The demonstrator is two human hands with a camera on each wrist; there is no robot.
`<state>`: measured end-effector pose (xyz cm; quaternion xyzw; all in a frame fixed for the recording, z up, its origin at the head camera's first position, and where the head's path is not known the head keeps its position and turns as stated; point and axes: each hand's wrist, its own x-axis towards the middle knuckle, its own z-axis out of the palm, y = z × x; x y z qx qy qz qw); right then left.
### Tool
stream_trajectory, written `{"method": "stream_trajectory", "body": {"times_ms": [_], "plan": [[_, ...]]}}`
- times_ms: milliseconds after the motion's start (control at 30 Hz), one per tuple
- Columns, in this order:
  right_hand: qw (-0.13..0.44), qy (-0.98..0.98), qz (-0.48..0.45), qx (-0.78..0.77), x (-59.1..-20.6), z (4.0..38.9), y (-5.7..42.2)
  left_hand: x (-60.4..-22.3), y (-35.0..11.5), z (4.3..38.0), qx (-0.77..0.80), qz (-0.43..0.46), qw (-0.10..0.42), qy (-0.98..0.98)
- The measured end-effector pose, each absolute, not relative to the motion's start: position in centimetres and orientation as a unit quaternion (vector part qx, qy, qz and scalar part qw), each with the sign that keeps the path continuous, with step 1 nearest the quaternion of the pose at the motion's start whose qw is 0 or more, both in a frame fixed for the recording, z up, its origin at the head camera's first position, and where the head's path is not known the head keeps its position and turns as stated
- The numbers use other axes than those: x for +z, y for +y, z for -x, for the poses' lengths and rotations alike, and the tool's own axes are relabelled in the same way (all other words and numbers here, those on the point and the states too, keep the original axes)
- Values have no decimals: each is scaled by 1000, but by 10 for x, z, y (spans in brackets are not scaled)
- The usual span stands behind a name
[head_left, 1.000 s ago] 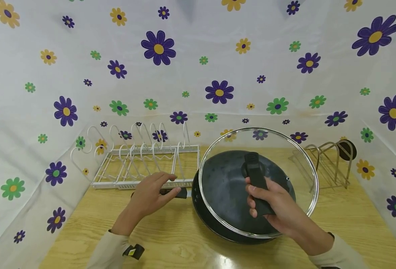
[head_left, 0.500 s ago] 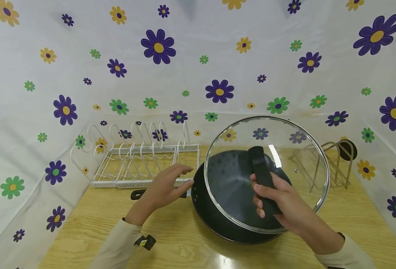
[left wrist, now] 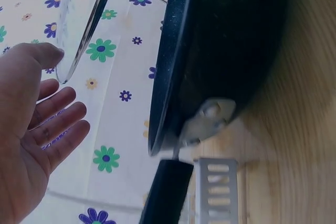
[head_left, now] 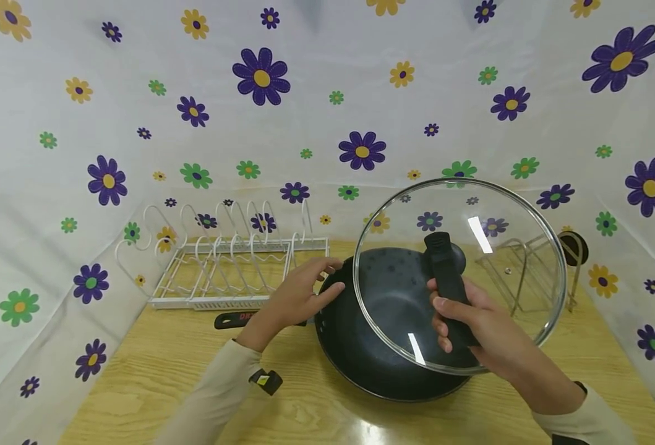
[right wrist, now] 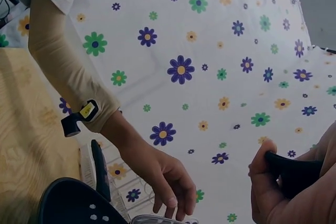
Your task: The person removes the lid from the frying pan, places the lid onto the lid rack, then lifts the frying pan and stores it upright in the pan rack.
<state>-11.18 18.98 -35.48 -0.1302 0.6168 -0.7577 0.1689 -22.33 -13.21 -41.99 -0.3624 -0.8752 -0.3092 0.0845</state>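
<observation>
Glass lid (head_left: 488,272) up, tilted above the pan (head_left: 342,337).
My right hand (head_left: 485,327) curls round the lid's black grip (head_left: 445,266); the pan's dark interior shows through the glass. My left hand (head_left: 299,296), fingers loosely spread, hovers over the pan's left rim. White rack (head_left: 227,303) left of the pan.

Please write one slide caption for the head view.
Glass lid held tilted above a black wok, beside a white wire rack on a wood-grain tabletop.
</observation>
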Motion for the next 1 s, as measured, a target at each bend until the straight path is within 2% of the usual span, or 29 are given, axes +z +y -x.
{"method": "stream_trajectory", "body": {"times_ms": [233,567,1000], "plan": [[176,632,128,-744,-352,114,199,-418,-110,235,-321,363,85,-871],[156,666,137,-717,-348,117,212,-417,-89,251,-313,346,52,-883],[98,714,164,-674,-343,121,229,-420,-63,266,-325,369,41,-870]]}}
